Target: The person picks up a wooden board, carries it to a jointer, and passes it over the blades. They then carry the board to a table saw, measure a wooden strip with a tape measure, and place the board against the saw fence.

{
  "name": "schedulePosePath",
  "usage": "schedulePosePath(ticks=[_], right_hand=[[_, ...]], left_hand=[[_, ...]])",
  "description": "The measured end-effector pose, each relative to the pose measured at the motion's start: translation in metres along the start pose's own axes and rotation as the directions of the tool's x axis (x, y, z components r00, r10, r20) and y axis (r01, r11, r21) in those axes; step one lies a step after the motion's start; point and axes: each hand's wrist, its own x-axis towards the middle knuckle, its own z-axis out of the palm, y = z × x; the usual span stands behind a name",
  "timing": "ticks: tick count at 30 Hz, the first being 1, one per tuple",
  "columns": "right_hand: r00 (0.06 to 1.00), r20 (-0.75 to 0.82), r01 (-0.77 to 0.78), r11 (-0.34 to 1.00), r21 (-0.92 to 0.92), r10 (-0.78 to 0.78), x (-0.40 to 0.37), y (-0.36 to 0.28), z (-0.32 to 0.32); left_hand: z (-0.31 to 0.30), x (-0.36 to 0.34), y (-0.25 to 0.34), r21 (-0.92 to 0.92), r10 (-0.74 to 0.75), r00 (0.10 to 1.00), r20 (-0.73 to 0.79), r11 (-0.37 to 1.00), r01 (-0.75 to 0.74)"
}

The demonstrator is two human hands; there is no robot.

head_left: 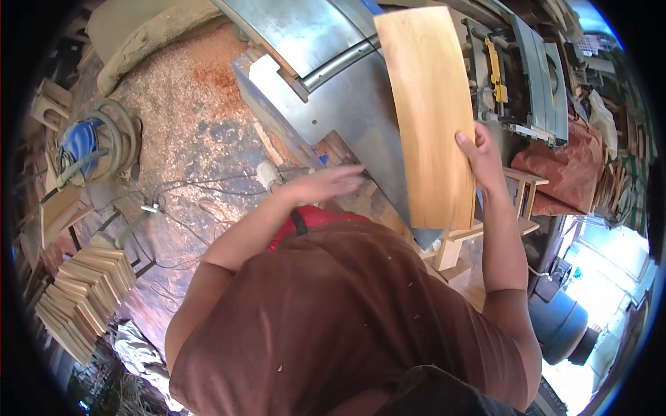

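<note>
My right hand [484,158] grips the right edge of a wide, pale wooden board [431,118], its thumb on the upper face and its fingers round the edge. The board is held lengthwise over the right side of a jointer's grey metal table [354,97], hiding part of it. My left hand [331,184] holds nothing; its fingers stretch toward the jointer's near edge, slightly blurred, in front of my waist.
Wood shavings [187,90] cover the floor at left, near a blue shop vacuum [82,147] with a coiled hose. Cables [184,182] run across the floor. Stacked wood pieces [87,298] stand at lower left. A table saw [534,76] is at right, and a wooden stool [520,187] below it.
</note>
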Motion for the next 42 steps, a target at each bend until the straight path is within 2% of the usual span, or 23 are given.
schedulePosePath(ticks=[2,4,5,7,12,13,14,15,16,18,19,20,22,24,26,27,29,30,32,33,38,40,42], right_hand=[[1.0,-0.013,0.029,0.996,0.084,-0.028,0.005,-0.022,0.018],[1.0,-0.004,-0.029,0.964,0.266,0.031,0.009,-0.044,0.037],[0.999,-0.032,-0.001,0.959,0.285,0.01,0.008,-0.056,0.048],[0.999,-0.011,0.034,0.94,0.339,-0.033,0.003,-0.068,0.061],[0.991,0.066,0.077,0.895,0.44,-0.117,-0.02,-0.079,0.066],[0.916,0.0,0.4,0.916,0.029,-0.401,-0.025,-0.077,0.063],[0.756,0.06,0.619,0.683,-0.388,-0.652,-0.027,-0.076,0.06],[0.616,0.152,0.63,0.367,-0.684,-0.773,-0.029,-0.086,0.056],[0.618,0.156,0.633,0.37,-0.68,-0.771,-0.032,-0.094,0.057],[0.445,0.483,0.634,-0.115,-0.764,-0.754,-0.029,-0.108,0.058],[0.43,0.489,0.64,-0.125,-0.758,-0.759,-0.029,-0.11,0.057],[0.54,0.515,0.658,-0.047,-0.751,-0.665,-0.028,-0.111,0.056],[0.722,0.557,0.649,0.122,-0.751,-0.41,-0.031,-0.107,0.052],[0.661,0.553,0.684,0.105,-0.722,-0.506,-0.04,-0.096,0.052],[0.864,0.342,0.47,0.347,-0.812,-0.37,-0.052,-0.087,0.048],[0.898,0.277,0.401,0.374,-0.836,-0.342,-0.049,-0.075,0.045],[0.934,0.184,0.305,0.413,-0.858,-0.306,-0.032,-0.036,0.03],[0.958,0.077,0.2,0.451,-0.87,-0.275,-0.02,-0.017,0.021],[0.97,0.044,0.147,0.44,-0.886,-0.237,-0.002,0.009,0.004],[0.974,-0.012,0.091,0.438,-0.894,-0.227,0.005,0.02,-0.002],[0.978,-0.104,-0.017,0.433,-0.901,-0.179,0.028,0.045,-0.002],[0.967,-0.144,-0.042,0.432,-0.901,-0.208,0.032,0.052,0.007],[0.954,-0.163,-0.041,0.431,-0.902,-0.25,0.035,0.064,0.009]], left_hand=[[0.022,0.015,0.05,-0.079,0.122,0.985,-0.121,0.988,-0.132],[0.042,0.036,0.091,-0.138,0.446,0.836,-0.321,0.851,-0.507],[0.041,0.042,0.098,-0.126,0.451,0.835,-0.315,0.852,-0.507],[0.032,0.049,0.113,0.036,0.534,0.673,-0.512,0.796,-0.604],[0.002,-0.003,0.136,-0.193,0.425,0.812,-0.401,0.827,-0.528],[-0.013,-0.011,0.132,-0.31,0.389,0.872,-0.298,0.824,-0.474],[-0.028,-0.019,0.13,-0.417,0.359,0.915,-0.186,0.814,-0.404],[-0.039,-0.03,0.131,-0.463,0.32,0.943,-0.092,0.824,-0.325],[-0.043,-0.04,0.13,-0.465,0.317,0.943,-0.098,0.823,-0.325],[-0.046,-0.055,0.134,-0.548,0.192,0.973,0.129,0.832,-0.092],[-0.044,-0.056,0.133,-0.48,0.135,0.98,0.148,0.876,-0.048],[-0.042,-0.06,0.133,-0.471,0.148,0.98,0.137,0.879,-0.067],[-0.033,-0.066,0.123,-0.738,-0.066,0.997,0.029,0.672,0.065],[-0.045,-0.048,0.088,-0.675,-0.009,1.0,0.003,0.738,0.008],[-0.062,-0.033,0.051,-0.572,0.155,0.966,0.207,0.82,-0.009],[-0.057,-0.032,0.032,-0.581,0.161,0.965,0.205,0.814,-0.012],[-0.038,-0.039,-0.008,-0.366,-0.228,0.957,-0.181,0.919,0.15],[-0.039,-0.039,-0.034,-0.374,-0.225,0.957,-0.184,0.916,0.144],[-0.046,-0.034,-0.09,-0.465,-0.422,0.788,-0.449,0.863,0.196],[-0.051,-0.032,-0.109,-0.476,-0.421,0.787,-0.451,0.859,0.186],[-0.065,-0.008,-0.167,-0.464,-0.471,0.534,-0.702,0.871,0.159],[-0.076,0.006,-0.19,-0.5,-0.472,0.572,-0.671,0.857,0.122],[-0.064,0.024,-0.184,-0.344,-0.306,0.468,-0.829,0.939,0.005]])
